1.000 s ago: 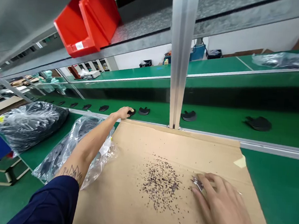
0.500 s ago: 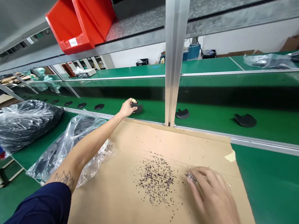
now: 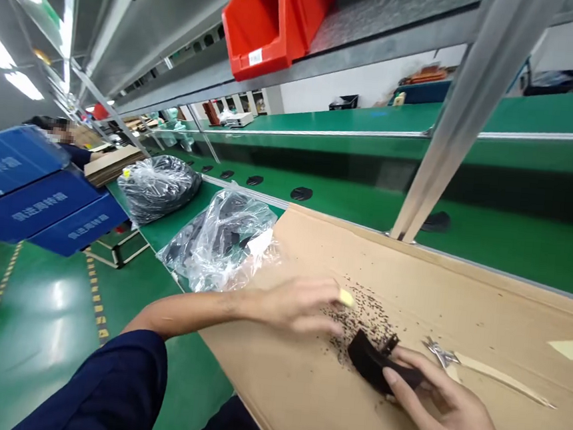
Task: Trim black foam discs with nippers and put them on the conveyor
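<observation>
The curved black part (image 3: 371, 363) is over the near middle of the brown cardboard sheet (image 3: 465, 291), gripped between the thumb and curled fingers of the person's right hand (image 3: 450, 407). The left hand (image 3: 303, 303), slightly blurred, is partly open with nothing visible in it, beside the scattered tiny dark pieces (image 3: 371, 313). To the right lies a shiny silver metal object (image 3: 440, 352). A clear plastic bag (image 3: 224, 236) sits at the left; flat black pieces (image 3: 302, 193) line the green surface (image 3: 362, 211) on the far side.
</observation>
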`<act>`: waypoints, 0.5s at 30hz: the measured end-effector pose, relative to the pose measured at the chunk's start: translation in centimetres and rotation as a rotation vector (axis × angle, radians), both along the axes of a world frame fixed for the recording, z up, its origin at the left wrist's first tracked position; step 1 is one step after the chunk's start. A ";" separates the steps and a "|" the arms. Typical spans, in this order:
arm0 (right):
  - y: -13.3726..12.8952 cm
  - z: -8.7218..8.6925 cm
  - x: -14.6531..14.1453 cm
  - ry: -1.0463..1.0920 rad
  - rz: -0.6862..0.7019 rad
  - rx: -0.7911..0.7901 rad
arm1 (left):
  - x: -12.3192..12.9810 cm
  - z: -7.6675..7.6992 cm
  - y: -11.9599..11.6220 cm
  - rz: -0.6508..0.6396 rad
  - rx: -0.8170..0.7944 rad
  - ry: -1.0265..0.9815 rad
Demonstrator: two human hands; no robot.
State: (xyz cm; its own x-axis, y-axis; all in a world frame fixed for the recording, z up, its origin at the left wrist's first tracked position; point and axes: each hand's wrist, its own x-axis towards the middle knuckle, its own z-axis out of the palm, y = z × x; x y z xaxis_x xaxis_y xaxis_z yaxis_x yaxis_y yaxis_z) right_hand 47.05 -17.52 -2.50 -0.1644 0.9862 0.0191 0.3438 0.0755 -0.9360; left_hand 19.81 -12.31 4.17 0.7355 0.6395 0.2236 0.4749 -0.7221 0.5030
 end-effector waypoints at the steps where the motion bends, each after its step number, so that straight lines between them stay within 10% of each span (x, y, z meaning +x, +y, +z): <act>1: 0.1 -0.1 0.0 0.012 -0.020 -0.011 | -2.3 0.6 0.6 0.152 0.035 0.091; 5: 0.3 0.0 0.0 0.024 -0.077 -0.035 | -11.6 1.9 3.3 0.638 0.021 0.450; 15: 0.3 0.2 -0.3 -0.045 -0.086 -0.022 | -18.6 -3.7 6.0 0.797 -0.059 0.351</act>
State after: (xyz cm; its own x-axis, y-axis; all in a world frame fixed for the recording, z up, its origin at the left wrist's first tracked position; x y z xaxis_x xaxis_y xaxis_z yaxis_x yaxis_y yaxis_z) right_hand 46.75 -17.25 -2.32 -0.0790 0.9968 -0.0085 0.3897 0.0230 -0.9206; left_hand 1.21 -6.34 0.43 0.0847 0.9962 0.0184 0.9619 -0.0865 0.2593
